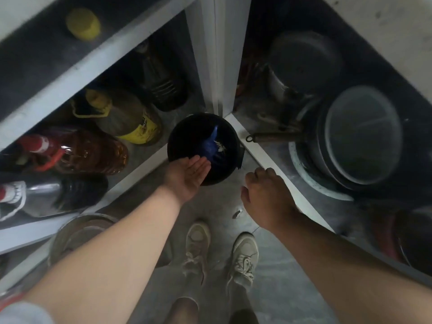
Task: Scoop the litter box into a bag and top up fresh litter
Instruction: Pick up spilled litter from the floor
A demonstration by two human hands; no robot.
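A black bucket lined with a dark bag stands on the floor in the corner where two low shelves meet. Inside it lies a blue scoop with pale bits beside it. My left hand hovers palm up over the bucket's near rim, fingers straight, holding nothing. My right hand hangs to the right of the bucket, back of the hand up, fingers loosely curled, with nothing visibly held. No litter box is in view.
Oil bottles lie on the left lower shelf, a yellow-capped one above. Pots and a lidded pan crowd the right shelf. A round basin sits at lower left. My shoes stand on grey floor.
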